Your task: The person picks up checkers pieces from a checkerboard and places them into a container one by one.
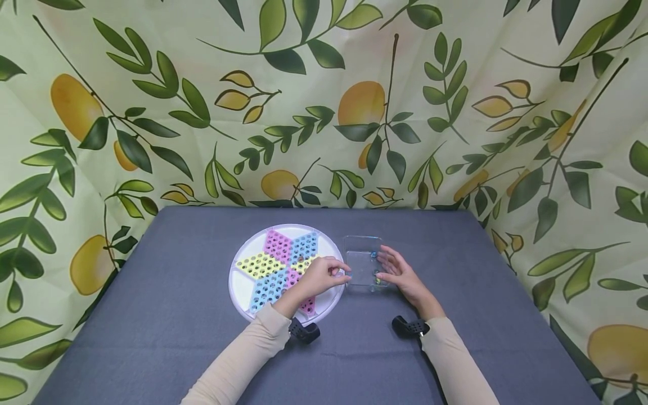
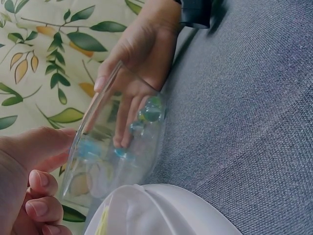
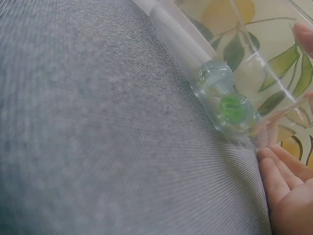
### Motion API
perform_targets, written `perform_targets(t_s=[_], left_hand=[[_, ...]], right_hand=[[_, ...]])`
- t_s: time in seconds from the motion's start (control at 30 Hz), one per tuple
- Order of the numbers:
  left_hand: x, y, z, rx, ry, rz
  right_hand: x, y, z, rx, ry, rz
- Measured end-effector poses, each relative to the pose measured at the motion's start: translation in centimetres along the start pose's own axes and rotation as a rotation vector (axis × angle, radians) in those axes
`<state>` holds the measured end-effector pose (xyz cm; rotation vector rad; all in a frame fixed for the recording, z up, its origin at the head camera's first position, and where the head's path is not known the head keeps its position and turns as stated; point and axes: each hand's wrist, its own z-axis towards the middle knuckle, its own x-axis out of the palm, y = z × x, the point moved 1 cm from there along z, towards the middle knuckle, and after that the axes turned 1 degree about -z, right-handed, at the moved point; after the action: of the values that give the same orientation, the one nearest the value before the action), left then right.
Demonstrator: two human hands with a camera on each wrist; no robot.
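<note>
A clear plastic box point(image 1: 360, 269) sits on the cloth, right of the round game board point(image 1: 238, 292) with its coloured star of holes. Glass marbles point(image 3: 233, 108) lie along its bottom; a blurred blue marble point(image 2: 89, 149) shows just past the left rim. My left hand point(image 1: 324, 275) is over the board's right edge, thumb and forefinger extended apart at that rim, the other fingers curled. Whether those tips touch the blue marble is unclear. My right hand point(image 1: 405, 278) rests along the box's right side, fingers straight against the outer wall, thumb point(image 2: 101, 83) by the rim.
A grey cloth point(image 1: 354, 360) covers the table. Behind it hangs a leaf-and-fruit patterned curtain point(image 1: 314, 146), which also runs along both sides. A marble point(image 1: 301, 259) sits on the board's yellow part. Black bands point(image 1: 305, 332) are worn at both wrists.
</note>
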<state>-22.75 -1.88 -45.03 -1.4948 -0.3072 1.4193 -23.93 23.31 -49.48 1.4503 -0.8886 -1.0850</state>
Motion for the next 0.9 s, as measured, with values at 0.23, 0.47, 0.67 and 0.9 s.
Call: perform_targets(t_s=[0.23, 0.47, 0.67, 0.9], left_hand=[[0.0, 0.0, -0.1, -0.010, 0.005, -0.013], [-0.2, 0.0, -0.2, -0.014, 0.009, -0.026], [-0.6, 0.1, -0.6, -0.024, 0.012, -0.037], [-1.3, 0.4, -0.9, -0.029, -0.020, -0.036]], right_hand=[[0.2, 0.3, 0.0, 0.030, -0.008, 0.019], [0.0, 0.1, 0.1, 0.015, 0.006, 0.027], [-0.1, 0.2, 0.0, 0.019, 0.008, 0.012], [0.0, 0.0, 0.1, 0.007, 0.016, 0.026]])
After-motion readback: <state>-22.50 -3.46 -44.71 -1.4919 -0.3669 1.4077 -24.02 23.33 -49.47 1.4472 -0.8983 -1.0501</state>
